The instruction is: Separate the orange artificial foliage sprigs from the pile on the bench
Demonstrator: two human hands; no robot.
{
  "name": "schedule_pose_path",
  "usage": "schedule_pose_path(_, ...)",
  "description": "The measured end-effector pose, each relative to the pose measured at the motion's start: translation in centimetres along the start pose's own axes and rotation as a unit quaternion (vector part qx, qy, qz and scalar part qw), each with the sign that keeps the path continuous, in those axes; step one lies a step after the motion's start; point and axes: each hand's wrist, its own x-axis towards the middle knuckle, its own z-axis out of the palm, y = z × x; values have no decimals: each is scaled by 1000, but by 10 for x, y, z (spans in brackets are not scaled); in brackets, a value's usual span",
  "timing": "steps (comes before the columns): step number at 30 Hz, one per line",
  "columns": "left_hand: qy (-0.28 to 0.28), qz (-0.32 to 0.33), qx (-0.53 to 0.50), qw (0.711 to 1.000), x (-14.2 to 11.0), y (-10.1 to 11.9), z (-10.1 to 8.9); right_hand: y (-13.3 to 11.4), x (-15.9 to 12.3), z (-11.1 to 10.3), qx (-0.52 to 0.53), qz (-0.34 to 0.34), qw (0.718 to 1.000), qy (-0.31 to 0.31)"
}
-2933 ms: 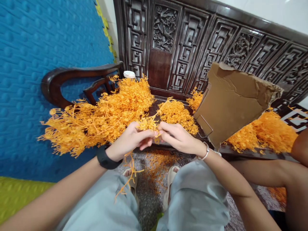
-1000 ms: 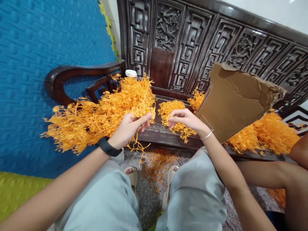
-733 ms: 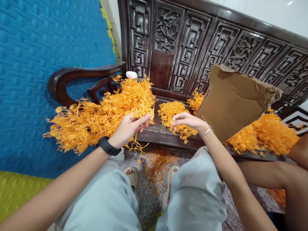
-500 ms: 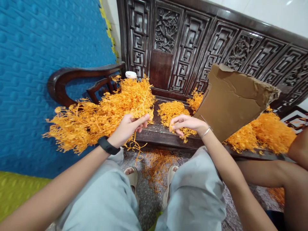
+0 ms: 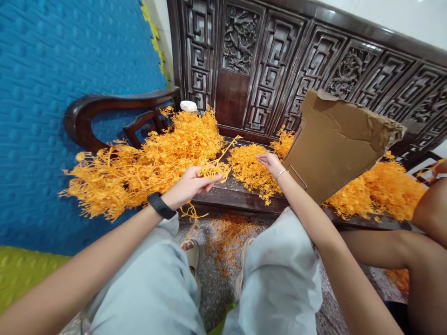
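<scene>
My left hand [image 5: 188, 185] pinches an orange plastic branching sprig [image 5: 215, 170] at the front edge of a dark carved wooden bench [image 5: 240, 201]. A black band is on that wrist. My right hand [image 5: 270, 162], with a thin bracelet, reaches out flat over a small pile of orange bits [image 5: 249, 170] on the bench seat; its fingers are spread and I see nothing in them. A large heap of orange sprigs [image 5: 139, 170] lies left of my left hand, spilling over the armrest.
A torn cardboard sheet [image 5: 335, 139] leans on the bench right of my right hand, with another orange pile [image 5: 387, 190] behind it. Orange scraps [image 5: 226, 232] litter the floor by my feet. Another person's limbs [image 5: 419, 242] are at the right. A blue foam mat [image 5: 52, 70] covers the left.
My right hand has left the sprig and stretched forward over the small pile. My left hand keeps the sprig and has turned it so a stem points up and right.
</scene>
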Motion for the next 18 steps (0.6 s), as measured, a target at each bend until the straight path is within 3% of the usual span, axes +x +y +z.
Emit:
schedule_pose_path(2, 0, -2, 10, 1000, 1, -1, 1, -1, -1, -3, 11, -2, 1000, -7)
schedule_pose_path(5, 26, -28, 63, 997, 2, 0, 2, -9, -17, 0, 5, -45, 996, -81)
schedule_pose_path(7, 47, -47, 119, 991, 3, 0, 4, -18, -38, 8, -22, -123, 982, -139)
schedule_pose_path(9, 32, -44, 157, 986, 4, -1, 5, -28, -65, 19, -69, -218, 956, -184)
schedule_pose_path(11, 0, -30, 181, 983, 6, -5, 6, -34, -94, 31, -146, -303, 903, -268)
schedule_pose_path(14, -33, -1, 194, 980, 9, -11, 8, -33, -126, 47, -280, -386, 774, -417)
schedule_pose_path(16, -50, 20, 186, 981, 10, -14, 9, -28, -136, 53, -345, -418, 720, -434)
schedule_pose_path(18, -56, 27, 189, 980, 11, -16, 9, -24, -140, 56, -387, -435, 706, -403)
